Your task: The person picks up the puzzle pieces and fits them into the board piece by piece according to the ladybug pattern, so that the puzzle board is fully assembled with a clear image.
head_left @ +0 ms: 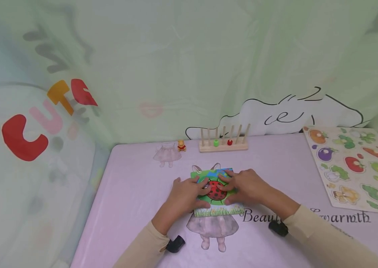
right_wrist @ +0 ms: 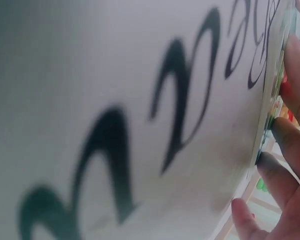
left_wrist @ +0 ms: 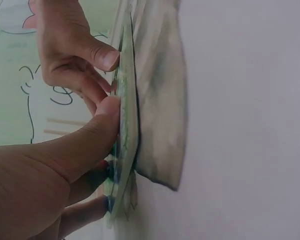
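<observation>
A square ladybug picture board (head_left: 217,212) lies on the table, bright green with a red spotted ladybug in its middle. My left hand (head_left: 185,193) rests on the board's left side, thumb and fingers spread over the picture. From the other side my right hand (head_left: 247,186) touches the board's right part, its fingers also spread. In the left wrist view the thin board (left_wrist: 126,120) shows edge-on, with fingertips of both hands against its top face. The right wrist view catches the right hand's fingers (right_wrist: 285,140) at the board's edge. Fingers hide parts of the picture.
Behind the board stands a wooden peg rack (head_left: 224,147) with a green and a red bead. A small yellow bear figure (head_left: 181,146) is left of it. At the right lies a vegetable puzzle board (head_left: 337,182). A printed curtain (head_left: 175,74) hangs behind the table.
</observation>
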A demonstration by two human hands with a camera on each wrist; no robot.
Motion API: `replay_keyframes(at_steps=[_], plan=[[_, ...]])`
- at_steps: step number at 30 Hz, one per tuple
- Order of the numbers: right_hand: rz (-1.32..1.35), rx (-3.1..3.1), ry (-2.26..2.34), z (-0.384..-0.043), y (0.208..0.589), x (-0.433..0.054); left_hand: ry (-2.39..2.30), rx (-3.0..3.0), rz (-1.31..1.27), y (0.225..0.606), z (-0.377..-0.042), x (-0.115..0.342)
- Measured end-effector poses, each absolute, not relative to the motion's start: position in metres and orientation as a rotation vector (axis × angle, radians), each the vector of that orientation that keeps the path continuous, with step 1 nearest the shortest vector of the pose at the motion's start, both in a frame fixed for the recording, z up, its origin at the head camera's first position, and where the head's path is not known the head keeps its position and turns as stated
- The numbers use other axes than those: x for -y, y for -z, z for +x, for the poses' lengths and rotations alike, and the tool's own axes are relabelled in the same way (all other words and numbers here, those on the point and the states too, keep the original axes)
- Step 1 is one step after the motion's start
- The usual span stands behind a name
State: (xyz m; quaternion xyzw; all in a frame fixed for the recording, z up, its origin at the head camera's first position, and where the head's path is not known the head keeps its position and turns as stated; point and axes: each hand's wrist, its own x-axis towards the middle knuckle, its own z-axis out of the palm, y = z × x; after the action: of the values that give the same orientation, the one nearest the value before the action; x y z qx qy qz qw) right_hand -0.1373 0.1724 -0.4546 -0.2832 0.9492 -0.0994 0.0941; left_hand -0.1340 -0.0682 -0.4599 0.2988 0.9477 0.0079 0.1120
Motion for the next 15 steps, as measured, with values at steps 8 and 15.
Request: replay_keyframes(at_steps=[8,15], plan=[[-0.740,-2.816,0.299,-0.1359,0.4567,-0.1692,-0.100,-2.776,0.834,0.4613,-0.1353,0.0688],[-0.726,-2.821,0.281,-0.1336,0.4565,-0.1679,-0.096,-2.778,0.821,0.4582,-0.1338,0.0669]])
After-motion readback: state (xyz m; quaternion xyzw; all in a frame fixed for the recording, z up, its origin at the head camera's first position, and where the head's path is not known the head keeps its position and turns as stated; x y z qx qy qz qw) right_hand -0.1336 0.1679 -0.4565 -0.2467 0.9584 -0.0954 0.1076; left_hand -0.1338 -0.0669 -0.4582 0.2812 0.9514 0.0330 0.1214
